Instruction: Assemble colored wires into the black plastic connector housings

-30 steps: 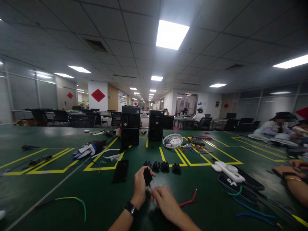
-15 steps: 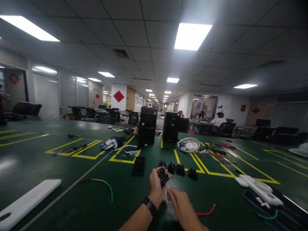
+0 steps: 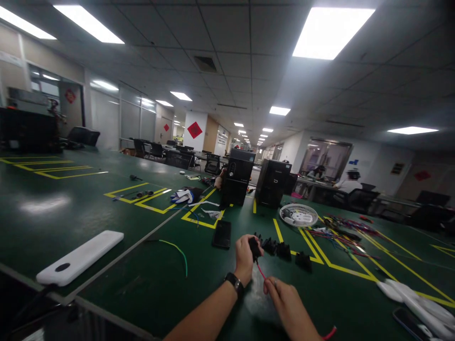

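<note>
My left hand [image 3: 243, 259], with a dark watch on its wrist, is closed around a small black plastic part [image 3: 254, 248] above the green table. A red wire [image 3: 261, 271] runs from the underside of that part down to my right hand [image 3: 284, 299], whose thumb and fingers pinch it. Past the right forearm another length of red wire [image 3: 330, 333] sticks out at the bottom edge. Just beyond my left hand several similar black plastic parts [image 3: 283, 251] stand in a row. How the wire sits in the part is too small to make out.
A dark phone [image 3: 222, 234] and a green-yellow wire [image 3: 180, 251] lie left of my hands. Farther off stand two black computer towers [image 3: 273, 183], a white round basket [image 3: 298, 215] and tangled wires [image 3: 341, 232]. A white device [image 3: 80, 258] lies left, gloves [image 3: 186, 195] beyond.
My view has turned left and tilted. The right hand has drawn away from the black part, and a longer stretch of red wire shows between the hands. The left hand keeps its hold.
</note>
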The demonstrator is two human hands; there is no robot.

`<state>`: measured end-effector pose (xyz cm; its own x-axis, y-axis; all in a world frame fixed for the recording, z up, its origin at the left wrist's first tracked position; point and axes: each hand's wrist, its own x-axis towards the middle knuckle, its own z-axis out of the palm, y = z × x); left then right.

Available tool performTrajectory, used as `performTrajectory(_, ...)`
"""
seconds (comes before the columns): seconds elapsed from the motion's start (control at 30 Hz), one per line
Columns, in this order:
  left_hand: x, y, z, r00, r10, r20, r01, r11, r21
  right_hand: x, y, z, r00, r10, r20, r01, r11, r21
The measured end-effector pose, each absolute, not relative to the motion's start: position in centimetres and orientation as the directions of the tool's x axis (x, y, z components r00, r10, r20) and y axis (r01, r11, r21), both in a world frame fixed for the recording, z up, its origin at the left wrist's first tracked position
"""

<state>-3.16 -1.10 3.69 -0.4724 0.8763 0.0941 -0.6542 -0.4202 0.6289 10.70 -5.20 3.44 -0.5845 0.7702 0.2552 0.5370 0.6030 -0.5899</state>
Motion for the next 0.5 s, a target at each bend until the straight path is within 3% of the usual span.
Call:
performTrajectory(0.4,-3.5,-0.8,3.7,-0.459,0.886,0.063,-0.685,-0.398,0.610,10.0,-5.3,4.1,-0.540,0.818,0.197,0.574,0.529,-0.625)
performTrajectory(0.5,-4.0,-0.9,4.0,-0.431,0.902,0.034,-0.744,-0.376,0.553,9.9,-5.5,3.6,-0.499,0.843,0.202,0.578,0.498,-0.646)
